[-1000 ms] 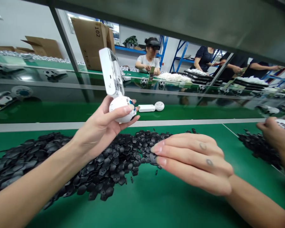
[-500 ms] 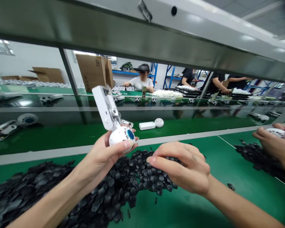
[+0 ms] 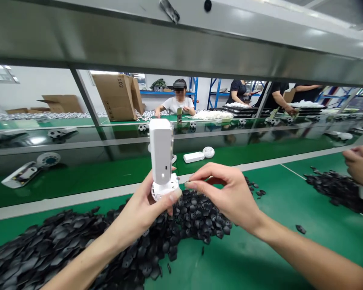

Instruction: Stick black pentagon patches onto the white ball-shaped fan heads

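Note:
My left hand (image 3: pixel 153 205) is closed round the ball-shaped end of a white plastic device (image 3: pixel 161 151), whose long rectangular body stands upright above the fingers. Close beside it on the right, my right hand (image 3: pixel 225 191) pinches thumb and forefinger together near the ball. A small dark piece seems to show at those fingertips, but its shape is too small to make out. Below both hands spreads a big heap of small black plastic pieces (image 3: pixel 133 241), many of them angular.
A green conveyor belt (image 3: pixel 121 171) runs across ahead, carrying more white devices (image 3: pixel 194 157). A metal beam (image 3: pixel 181 48) hangs overhead. At the right, another person's hand (image 3: pixel 361 165) works beside a second black heap (image 3: pixel 332 189). Other people and a cardboard box (image 3: pixel 111 96) stand beyond.
The device has turned in my left hand, so its body stands upright and the blue disc is out of sight. My right hand has come closer to the ball end, still pinching.

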A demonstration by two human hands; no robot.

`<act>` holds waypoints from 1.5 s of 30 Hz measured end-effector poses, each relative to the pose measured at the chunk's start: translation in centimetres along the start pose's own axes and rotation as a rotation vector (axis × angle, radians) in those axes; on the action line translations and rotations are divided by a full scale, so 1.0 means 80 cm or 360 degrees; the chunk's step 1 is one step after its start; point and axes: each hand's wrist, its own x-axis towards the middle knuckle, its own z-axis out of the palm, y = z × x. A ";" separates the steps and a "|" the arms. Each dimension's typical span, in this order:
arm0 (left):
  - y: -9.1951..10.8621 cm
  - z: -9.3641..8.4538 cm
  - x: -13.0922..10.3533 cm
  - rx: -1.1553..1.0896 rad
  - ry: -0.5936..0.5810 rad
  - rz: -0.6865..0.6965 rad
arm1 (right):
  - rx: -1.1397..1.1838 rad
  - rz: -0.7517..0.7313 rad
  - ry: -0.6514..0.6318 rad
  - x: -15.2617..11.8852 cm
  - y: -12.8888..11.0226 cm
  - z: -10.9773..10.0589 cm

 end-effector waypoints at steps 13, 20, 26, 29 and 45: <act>-0.010 0.015 -0.001 0.0141 -0.0044 0.0179 | 0.0770 0.0962 -0.0320 -0.001 0.005 0.013; -0.018 0.019 -0.003 0.0259 0.0284 0.0149 | 0.0838 0.0949 -0.0590 -0.008 0.004 0.012; -0.024 0.020 -0.003 -0.0055 0.0327 0.0184 | 0.0566 0.0830 -0.0613 -0.002 0.004 0.004; -0.022 0.026 -0.006 0.0088 0.0258 0.0280 | 0.0801 0.0939 -0.0788 -0.005 0.007 0.011; -0.019 0.028 -0.008 0.0217 0.0187 0.0206 | 0.1365 0.0941 -0.0768 -0.014 0.018 0.026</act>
